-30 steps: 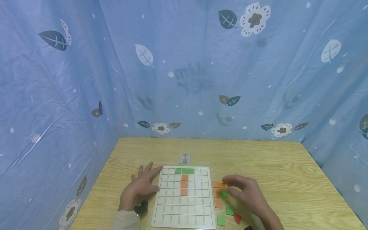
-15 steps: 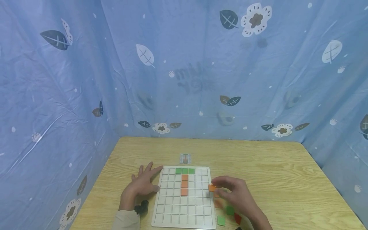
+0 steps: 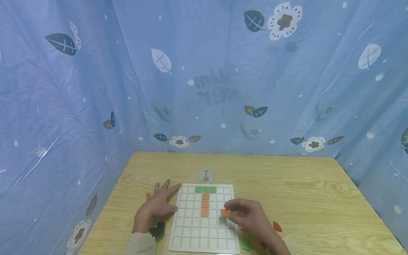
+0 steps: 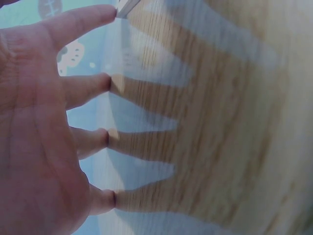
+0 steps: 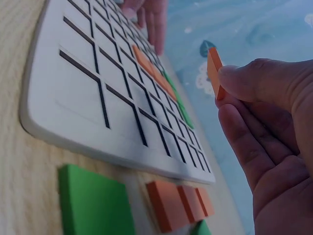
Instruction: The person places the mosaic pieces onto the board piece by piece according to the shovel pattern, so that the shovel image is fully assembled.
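Starting nearest, finding a green tile lying just beside the right edge of the gridded board, then a red quarter-round piece lying farther right, well apart from that edge. Showing better in the right wrist view, three loose orange tiles lying along the same edge, partly hidden from above by the right-hand grip. Pinching an orange tile between thumb and fingertip of that grip, and holding it raised over the right part of the board, apart from the cells. Spreading the left-hand grip with straight fingers apart, holding nothing, touching the left edge with the thumb and the far left corner with the index finger, probably steadying. Judging from this, working mid-placement, and calling next for squaring the tile with the grid lines, lowering it inside one cell and releasing without nudging neighbours; not telling which cell. Leaving bare cells for moving on both sides of the orange column and nearer than it, but filling the middle of the farthest row with a green row. Looking beyond, meeting a small picture card just past the far edge, then the wood-grained surface running back to the blue curtain.
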`<state>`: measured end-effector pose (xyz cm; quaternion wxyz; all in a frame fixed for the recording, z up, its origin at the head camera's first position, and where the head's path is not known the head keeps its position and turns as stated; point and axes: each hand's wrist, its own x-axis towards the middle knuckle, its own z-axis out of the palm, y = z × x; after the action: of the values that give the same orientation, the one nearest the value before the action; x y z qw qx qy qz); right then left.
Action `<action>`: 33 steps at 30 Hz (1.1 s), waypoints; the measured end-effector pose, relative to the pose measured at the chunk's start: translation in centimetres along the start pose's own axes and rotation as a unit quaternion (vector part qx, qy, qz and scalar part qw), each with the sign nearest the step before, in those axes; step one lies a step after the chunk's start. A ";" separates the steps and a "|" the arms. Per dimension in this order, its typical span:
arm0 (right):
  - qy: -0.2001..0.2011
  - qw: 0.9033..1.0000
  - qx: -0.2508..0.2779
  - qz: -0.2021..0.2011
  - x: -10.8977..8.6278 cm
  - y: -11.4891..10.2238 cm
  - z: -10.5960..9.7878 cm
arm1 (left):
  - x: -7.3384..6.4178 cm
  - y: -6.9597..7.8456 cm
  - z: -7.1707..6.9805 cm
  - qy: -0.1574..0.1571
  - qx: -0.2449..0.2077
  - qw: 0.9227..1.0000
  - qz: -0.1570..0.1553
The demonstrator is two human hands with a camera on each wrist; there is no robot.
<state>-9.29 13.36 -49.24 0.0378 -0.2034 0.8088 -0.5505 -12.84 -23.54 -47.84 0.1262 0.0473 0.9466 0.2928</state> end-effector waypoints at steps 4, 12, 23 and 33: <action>-0.004 1.000 0.012 -0.003 0.2 0.2 0.8 | 0.0 0.1 -0.1 0.001 0.000 1.000 -0.001; 0.000 0.998 -0.003 -0.065 0.9 0.5 3.0 | 0.0 0.1 0.0 -0.001 0.000 1.000 -0.004; -0.033 0.997 0.013 -0.074 1.5 0.4 5.4 | 0.1 -0.1 0.1 0.002 0.001 1.000 -0.002; -0.033 0.997 -0.034 -0.064 1.6 0.8 6.6 | 0.0 0.0 0.0 0.002 -0.002 1.000 -0.001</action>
<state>-9.06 7.21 -52.30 0.0223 -0.2735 0.8106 -0.5173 -12.88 -23.57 -47.83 0.1250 0.0452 0.9463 0.2948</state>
